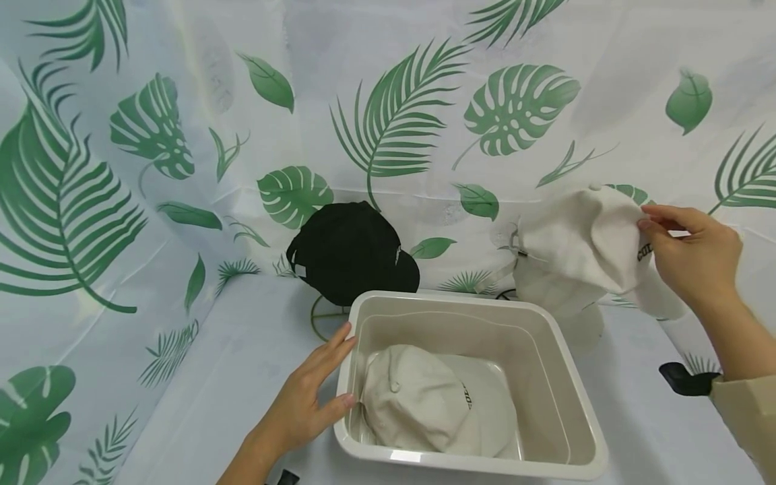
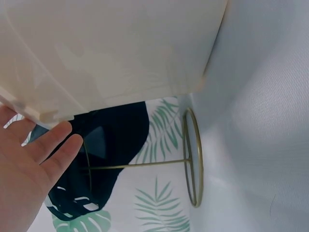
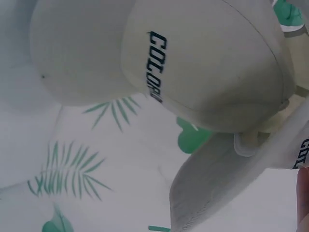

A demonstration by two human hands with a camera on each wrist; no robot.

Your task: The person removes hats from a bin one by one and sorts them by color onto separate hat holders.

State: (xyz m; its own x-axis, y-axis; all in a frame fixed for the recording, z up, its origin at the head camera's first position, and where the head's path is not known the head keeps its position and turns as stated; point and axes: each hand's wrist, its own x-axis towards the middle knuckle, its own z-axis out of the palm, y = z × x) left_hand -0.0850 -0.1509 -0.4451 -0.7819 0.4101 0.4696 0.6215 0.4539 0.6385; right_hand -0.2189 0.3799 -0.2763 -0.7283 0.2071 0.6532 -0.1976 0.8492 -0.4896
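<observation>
My right hand [image 1: 697, 252] pinches a cream baseball cap [image 1: 582, 236] at the front of its crown, beside dark lettering. Just under that cap, another cream cap [image 3: 207, 63] shows in the right wrist view, marked with dark letters beginning "COLOR". Fingertips [image 3: 303, 198] appear there only at the right edge. With fingers extended, my left hand [image 1: 309, 397] touches the left side of a beige plastic bin [image 1: 552, 377]. Inside the bin lies a third cream cap [image 1: 418, 401], its brim facing right. The left wrist view shows the left palm and fingers [image 2: 63, 154] against the bin's outer wall.
A black cap [image 1: 348, 252] hangs on a round-based gold wire stand [image 2: 193, 159] behind the bin's left corner. White cloth printed with green leaves [image 1: 400, 114] forms the backdrop. A black strap [image 1: 688, 379] is by the right wrist.
</observation>
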